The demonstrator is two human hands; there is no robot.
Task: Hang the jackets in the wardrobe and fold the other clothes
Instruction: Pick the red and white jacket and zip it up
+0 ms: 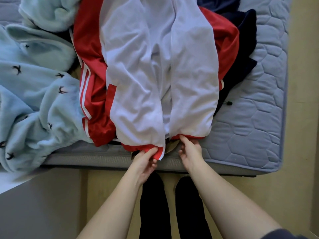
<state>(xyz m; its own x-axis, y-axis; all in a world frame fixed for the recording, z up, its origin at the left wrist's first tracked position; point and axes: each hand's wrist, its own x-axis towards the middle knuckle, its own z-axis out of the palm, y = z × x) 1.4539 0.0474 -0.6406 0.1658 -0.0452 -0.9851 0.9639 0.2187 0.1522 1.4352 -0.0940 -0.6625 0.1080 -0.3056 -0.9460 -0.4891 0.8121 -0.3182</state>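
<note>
A red track jacket with white stripes (93, 94) lies inside out on the mattress, its white mesh lining (138, 75) facing up and its zipper open down the middle. My left hand (146, 160) pinches the left bottom corner of the red hem beside the zipper teeth. At the right half of the hem, my right hand (189, 150) grips the red edge. Both hands sit at the near edge of the mattress (250, 135), a short gap apart.
A light blue fleece garment with small dark bird prints (34, 94) is heaped on the left of the bed. Dark navy clothes (245, 54) lie under and to the right of the jacket. The floor (303, 135) runs along the right, and my dark-socked feet (153, 204) stand below.
</note>
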